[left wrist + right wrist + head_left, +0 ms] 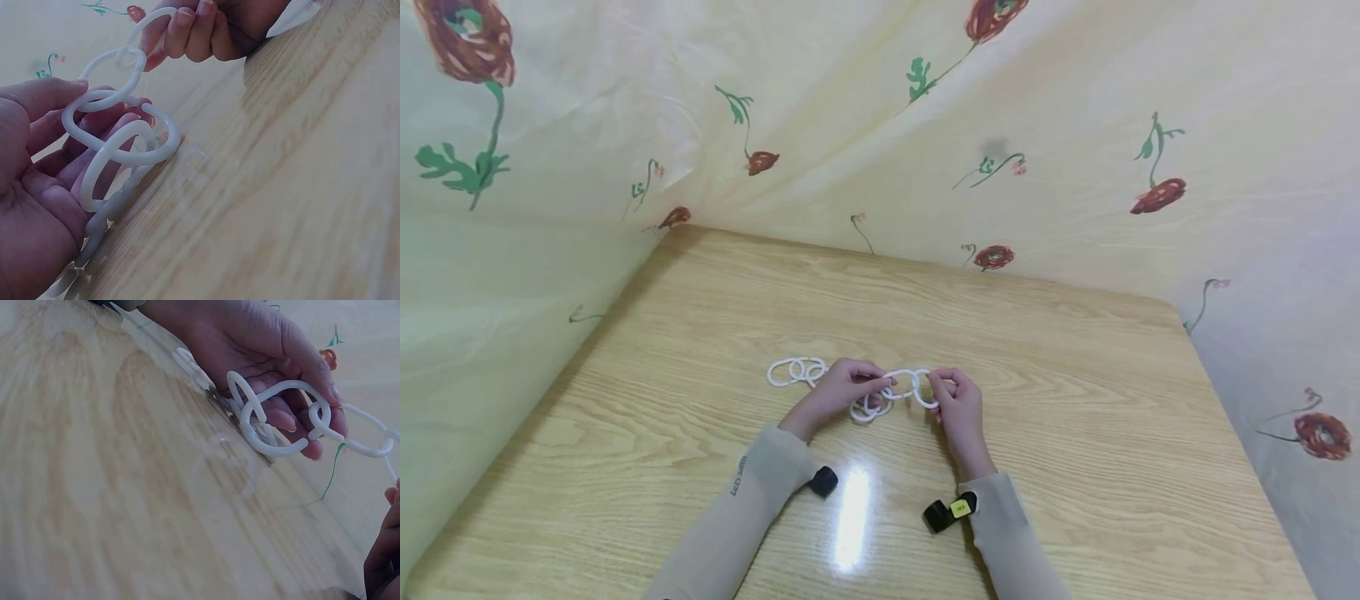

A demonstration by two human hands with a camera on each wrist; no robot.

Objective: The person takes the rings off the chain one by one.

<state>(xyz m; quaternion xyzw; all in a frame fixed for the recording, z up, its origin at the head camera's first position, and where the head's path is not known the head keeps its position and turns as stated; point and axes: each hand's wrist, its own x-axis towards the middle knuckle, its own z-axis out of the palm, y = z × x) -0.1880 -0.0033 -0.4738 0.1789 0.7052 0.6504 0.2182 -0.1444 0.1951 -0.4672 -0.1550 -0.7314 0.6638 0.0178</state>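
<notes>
Drawing a stretch of white chain (pixel 134 159) out just above the tabletop (pixel 1075 417), a person works with both hands near the centre of the scene. The left hand (pixel 842 387) pinches the middle link (pixel 901 372) between thumb and fingers, close to where it crosses the next link; the remaining fingers curve loosely behind the links below. At the right, the right hand (pixel 961 408) has its fingers closed on the end link (pixel 149 17), with little more than the link's thickness between the tips.

As for progress, several links are already joined. The end link appears threaded through the middle link, which in turn loops into the ones sagging under the left hand. Farther left, more links (pixel 799 372) lie flat on the tabletop, overlapping; they seem to belong to the same run, though the left hand hides part of the connection. The wrist views show a gap in at least one link, so each probably hooks on through such a slot.

No separate link shows on the tabletop, which suggests the joining is well advanced. Whether the end link is being fastened, checked or unhooked cannot be told, nor can the full count of links.
</notes>
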